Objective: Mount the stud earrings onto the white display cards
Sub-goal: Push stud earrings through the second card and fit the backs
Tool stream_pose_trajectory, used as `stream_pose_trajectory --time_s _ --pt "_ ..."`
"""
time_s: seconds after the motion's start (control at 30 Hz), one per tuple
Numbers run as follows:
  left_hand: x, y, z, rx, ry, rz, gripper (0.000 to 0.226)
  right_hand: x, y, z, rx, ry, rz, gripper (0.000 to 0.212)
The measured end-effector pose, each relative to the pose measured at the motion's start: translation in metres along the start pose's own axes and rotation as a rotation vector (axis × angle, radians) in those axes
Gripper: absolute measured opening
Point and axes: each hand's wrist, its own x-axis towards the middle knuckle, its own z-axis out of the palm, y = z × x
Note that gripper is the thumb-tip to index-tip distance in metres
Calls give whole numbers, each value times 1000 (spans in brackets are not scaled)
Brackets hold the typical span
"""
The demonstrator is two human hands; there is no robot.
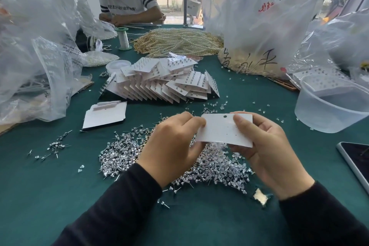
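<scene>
- Work surface: a table [50, 195] covered in dark green cloth, with a window and a parked car behind it.
- Writing: the white carrier bag [249, 26] at the far right has red printed characters near its top and large black handwritten characters low on its front. Neither can be read with certainty. Small black print on the clear bag [60, 52] at the left is also illegible.
- A second person [127, 0] sits at the far side. The line of print on their shirt is blurred.
- Task item: one white display card [224, 130] is held above the loose pile of stud earrings [123, 154] at the near centre of the table.
- Orientation: the card's long axis runs left to right and its face is toward the camera. The hang hole sits at the top edge, pointing away from the person.
- Left hand [171, 146]: the grip is closed, fingers curled, pinching the card's left edge. Whether it also holds a stud cannot be determined.
- Right hand [265, 146]: the grip is closed on the card's right end, thumb on the front face, fingers under the lower corner.
- Filled cards [159, 80] lie fanned beyond the pile; blank cards [105, 116] lie to the left.
</scene>
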Motion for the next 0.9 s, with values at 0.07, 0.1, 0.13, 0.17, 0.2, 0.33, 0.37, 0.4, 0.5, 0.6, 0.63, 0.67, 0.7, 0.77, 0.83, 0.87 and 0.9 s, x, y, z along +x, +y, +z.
stream_pose_trajectory --time_s 0.07,0.1,0.13,0.17,0.2,0.33,0.37,0.4,0.5,0.6,0.63,0.67,0.7,0.77,0.83,0.87,0.9 --pt "0 -1 3 -22 50 -11 11 2 -4 -1 21 -64 14 45" --pt "0 -2 3 -73 73 -47 4 3 -8 -4 -4 -72 -2 51" --pt "-1 -2 4 -162 85 -131 12 5 -13 -10 -97 -52 -50 51" --pt "-1 -3 4 -300 79 -255 17 7 -16 -17 -270 -17 -125 45" --pt "-1 -4 5 -495 64 -401 18 8 -20 -24 -501 31 -213 32" --pt "0 -5 6 -1027 20 -776 14 7 -17 -44 -1168 -19 -352 11" --pt "0 -5 5 -1049 33 -810 15 6 -13 -43 -1231 -77 -354 12" --pt "1 -6 5 -1060 49 -838 16 5 -10 -40 -1267 -140 -352 12" --pt "1 -8 5 -1061 63 -876 16 5 -1 -34 -1372 -270 -321 9" --pt "1 -9 6 -1063 44 -897 18 6 4 -35 -1439 -291 -305 8" --pt "1 -9 7 -1060 39 -903 18 7 4 -35 -1442 -288 -301 9" --pt "1 -9 8 -1059 36 -908 17 7 5 -35 -1443 -287 -297 10" --pt "0 -8 8 -1060 30 -912 16 8 5 -35 -1442 -293 -291 12" --pt "0 -8 9 -1063 10 -913 15 8 6 -35 -1446 -312 -280 16" --pt "-1 -7 10 -1072 -1 -913 15 8 6 -34 -1428 -282 -315 18" --pt "-2 -7 9 -1083 -2 -913 15 8 5 -32 -1392 -229 -357 17" --pt "-2 -6 9 -1093 -4 -911 15 7 4 -31 -1339 -161 -408 15"
